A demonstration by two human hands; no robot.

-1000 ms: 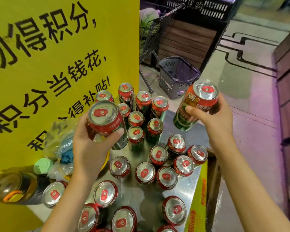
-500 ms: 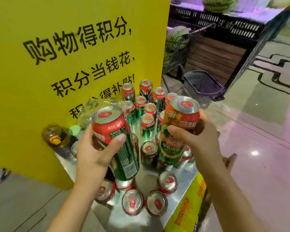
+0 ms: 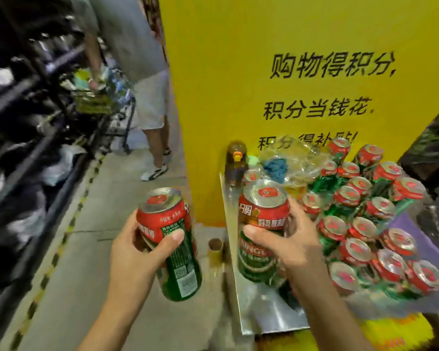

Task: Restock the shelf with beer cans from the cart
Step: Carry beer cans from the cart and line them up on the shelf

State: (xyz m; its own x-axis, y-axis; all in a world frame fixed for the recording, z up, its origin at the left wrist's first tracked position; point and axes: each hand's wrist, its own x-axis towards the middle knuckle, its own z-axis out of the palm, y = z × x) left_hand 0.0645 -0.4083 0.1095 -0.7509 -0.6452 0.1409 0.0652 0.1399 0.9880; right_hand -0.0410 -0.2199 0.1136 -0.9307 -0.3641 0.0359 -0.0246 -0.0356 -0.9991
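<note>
Cans in both hands, one apiece, held up beside the cart.

Head view: we see the left hand [image 3: 134, 252] with its grip clamped round a red-and-green beer can [image 3: 171, 245], tilted, over the floor [image 3: 91, 224]. The right hand [image 3: 293, 245] has its grip wrapped round a second can [image 3: 260, 231], upright, above the cart's metal top [image 3: 266, 315]. More cans [image 3: 365, 219] stand clustered on the cart at right, against a yellow sign [image 3: 276, 46]. A brown bottle [image 3: 236, 160] stands by the sign. Dark blurred shelves [image 3: 23, 122] lie left; another person's legs [image 3: 153, 127] stand behind.
</note>
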